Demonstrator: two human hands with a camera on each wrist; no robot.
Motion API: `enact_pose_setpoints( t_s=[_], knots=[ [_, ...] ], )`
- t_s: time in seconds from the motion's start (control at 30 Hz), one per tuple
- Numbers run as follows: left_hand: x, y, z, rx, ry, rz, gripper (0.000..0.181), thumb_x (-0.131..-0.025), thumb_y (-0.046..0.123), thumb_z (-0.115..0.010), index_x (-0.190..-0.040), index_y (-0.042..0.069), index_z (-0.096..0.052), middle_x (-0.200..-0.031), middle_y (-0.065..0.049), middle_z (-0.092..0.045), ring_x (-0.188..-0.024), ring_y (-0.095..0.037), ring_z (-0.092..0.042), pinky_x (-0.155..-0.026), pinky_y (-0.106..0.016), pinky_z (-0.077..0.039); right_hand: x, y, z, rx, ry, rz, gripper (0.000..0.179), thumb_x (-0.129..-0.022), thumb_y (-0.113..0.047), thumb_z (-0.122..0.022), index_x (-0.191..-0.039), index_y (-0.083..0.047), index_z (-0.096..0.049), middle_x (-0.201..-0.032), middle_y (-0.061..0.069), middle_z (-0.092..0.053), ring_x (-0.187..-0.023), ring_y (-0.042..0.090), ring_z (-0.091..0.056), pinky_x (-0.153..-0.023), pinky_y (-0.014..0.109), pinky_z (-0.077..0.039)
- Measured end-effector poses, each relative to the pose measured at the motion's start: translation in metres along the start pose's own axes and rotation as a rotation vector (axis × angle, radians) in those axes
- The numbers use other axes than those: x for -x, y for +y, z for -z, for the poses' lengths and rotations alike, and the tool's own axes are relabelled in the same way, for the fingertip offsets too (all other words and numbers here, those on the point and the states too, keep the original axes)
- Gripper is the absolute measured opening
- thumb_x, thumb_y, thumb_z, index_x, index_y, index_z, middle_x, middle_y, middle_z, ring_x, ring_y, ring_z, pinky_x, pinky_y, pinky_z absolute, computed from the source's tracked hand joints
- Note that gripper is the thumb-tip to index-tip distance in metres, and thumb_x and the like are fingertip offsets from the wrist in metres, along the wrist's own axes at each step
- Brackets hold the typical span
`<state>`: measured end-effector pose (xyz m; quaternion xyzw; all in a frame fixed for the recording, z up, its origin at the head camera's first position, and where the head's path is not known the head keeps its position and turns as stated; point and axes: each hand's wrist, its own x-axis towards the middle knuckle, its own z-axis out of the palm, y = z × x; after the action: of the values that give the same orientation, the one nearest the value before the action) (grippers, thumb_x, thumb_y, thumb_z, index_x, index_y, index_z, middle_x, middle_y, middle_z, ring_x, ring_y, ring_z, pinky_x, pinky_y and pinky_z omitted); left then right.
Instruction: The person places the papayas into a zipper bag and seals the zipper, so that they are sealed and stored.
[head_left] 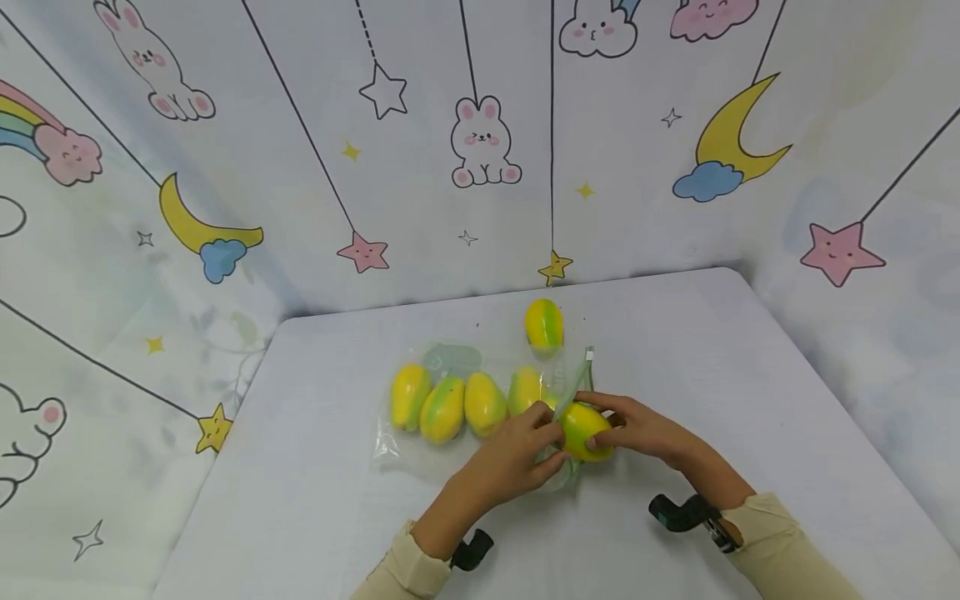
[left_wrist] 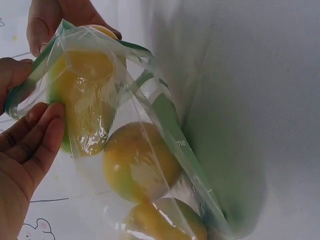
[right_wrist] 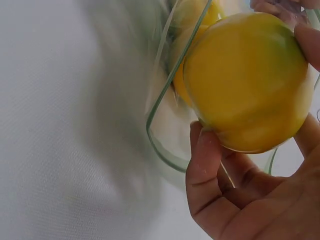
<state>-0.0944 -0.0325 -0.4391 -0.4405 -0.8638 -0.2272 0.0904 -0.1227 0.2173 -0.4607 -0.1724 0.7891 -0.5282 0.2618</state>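
Note:
My right hand (head_left: 637, 429) holds a yellow-green mango (head_left: 585, 432) at the mouth of a clear zip bag (head_left: 386, 446). In the right wrist view, fingertips and thumb grip the mango (right_wrist: 245, 80) from both sides, with the bag's green-edged opening around its far end. My left hand (head_left: 513, 454) pinches the bag's edge beside the mango. From the left wrist, the held mango (left_wrist: 82, 100) shows through the plastic, partly within the bag. Several more mangoes lie inside in a row, among them one mango (head_left: 486, 406) near the middle.
Another mango (head_left: 543, 325) lies on the white table (head_left: 675, 333), just beyond the bag. Patterned walls (head_left: 420, 192) with drawn rabbits, stars and moons rise behind the table and at both sides.

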Motion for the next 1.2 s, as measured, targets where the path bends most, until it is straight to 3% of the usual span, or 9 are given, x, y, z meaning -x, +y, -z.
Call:
enact_pose_setpoints(
  t_s=[0.27, 0.47, 0.6, 0.77, 0.9, 1.0, 1.1, 1.2],
  knots=[
    [0.001, 0.003, -0.001, 0.034, -0.002, -0.016, 0.008, -0.09, 0.017, -0.072, -0.09, 0.016, -0.064, -0.093, 0.002, -0.046, -0.076, -0.005, -0.044, -0.067, -0.007, -0.037, -0.006, 0.004, 0.0, -0.001, -0.08, 0.048, 0.062, -0.089, -0.022, -0.067, -0.145, -0.005, -0.045, -0.129, 0.018, -0.056, -0.103, 0.027, -0.056, -0.087, 0.039, -0.046],
    [0.001, 0.004, 0.0, 0.041, -0.001, -0.029, 0.008, -0.09, 0.016, -0.072, -0.089, 0.016, -0.064, -0.093, 0.002, -0.046, -0.077, -0.005, -0.044, -0.067, -0.006, -0.036, -0.012, 0.006, -0.002, -0.012, -0.075, 0.052, 0.063, -0.084, -0.022, -0.072, -0.138, -0.009, -0.041, -0.13, 0.016, -0.056, -0.111, 0.029, -0.056, -0.091, 0.04, -0.047],
    [0.001, 0.004, 0.0, 0.038, -0.018, -0.024, 0.008, -0.09, 0.019, -0.071, -0.09, 0.016, -0.063, -0.093, 0.003, -0.047, -0.078, -0.004, -0.044, -0.068, -0.005, -0.036, -0.017, 0.006, -0.001, -0.029, -0.077, 0.086, 0.054, -0.084, -0.021, -0.072, -0.13, -0.009, -0.047, -0.132, 0.015, -0.057, -0.118, 0.03, -0.054, -0.093, 0.041, -0.046],
    [0.002, 0.005, -0.001, 0.054, -0.038, -0.023, 0.008, -0.091, 0.02, -0.071, -0.091, 0.017, -0.063, -0.095, 0.004, -0.047, -0.079, -0.003, -0.045, -0.069, -0.004, -0.036, -0.02, 0.011, -0.003, -0.068, -0.076, 0.081, 0.044, -0.086, -0.019, -0.067, -0.128, -0.01, -0.055, -0.127, 0.012, -0.06, -0.111, 0.029, -0.055, -0.094, 0.039, -0.043],
    [0.002, 0.006, -0.003, 0.069, -0.046, -0.048, 0.008, -0.091, 0.019, -0.071, -0.093, 0.016, -0.064, -0.097, 0.003, -0.049, -0.081, -0.003, -0.046, -0.071, -0.004, -0.036, -0.024, 0.013, -0.016, -0.05, -0.071, 0.107, 0.043, -0.088, -0.019, -0.068, -0.127, -0.004, -0.058, -0.123, 0.012, -0.059, -0.105, 0.025, -0.056, -0.089, 0.036, -0.046],
    [0.001, 0.006, -0.005, 0.079, -0.033, -0.067, 0.008, -0.091, 0.018, -0.071, -0.094, 0.014, -0.064, -0.098, 0.001, -0.05, -0.081, -0.005, -0.047, -0.072, -0.006, -0.038, -0.027, 0.013, -0.03, -0.099, -0.036, 0.106, 0.053, -0.089, -0.021, -0.07, -0.135, -0.002, -0.051, -0.129, 0.015, -0.056, -0.108, 0.025, -0.058, -0.086, 0.034, -0.051],
    [0.001, 0.006, -0.007, 0.077, -0.019, -0.077, 0.008, -0.091, 0.017, -0.071, -0.094, 0.014, -0.064, -0.099, 0.001, -0.05, -0.082, -0.005, -0.048, -0.072, -0.007, -0.039, -0.029, 0.015, -0.041, -0.168, 0.047, 0.068, 0.062, -0.088, -0.019, -0.071, -0.141, -0.001, -0.043, -0.133, 0.019, -0.054, -0.112, 0.029, -0.06, -0.086, 0.035, -0.054],
    [0.001, 0.006, -0.007, 0.071, -0.016, -0.076, 0.007, -0.091, 0.017, -0.071, -0.094, 0.014, -0.065, -0.098, 0.001, -0.05, -0.082, -0.006, -0.047, -0.072, -0.007, -0.038, -0.03, 0.016, -0.048, -0.123, 0.163, 0.024, 0.062, -0.085, -0.017, -0.072, -0.138, 0.002, -0.045, -0.127, 0.02, -0.059, -0.109, 0.03, -0.063, -0.085, 0.035, -0.055]
  ],
)
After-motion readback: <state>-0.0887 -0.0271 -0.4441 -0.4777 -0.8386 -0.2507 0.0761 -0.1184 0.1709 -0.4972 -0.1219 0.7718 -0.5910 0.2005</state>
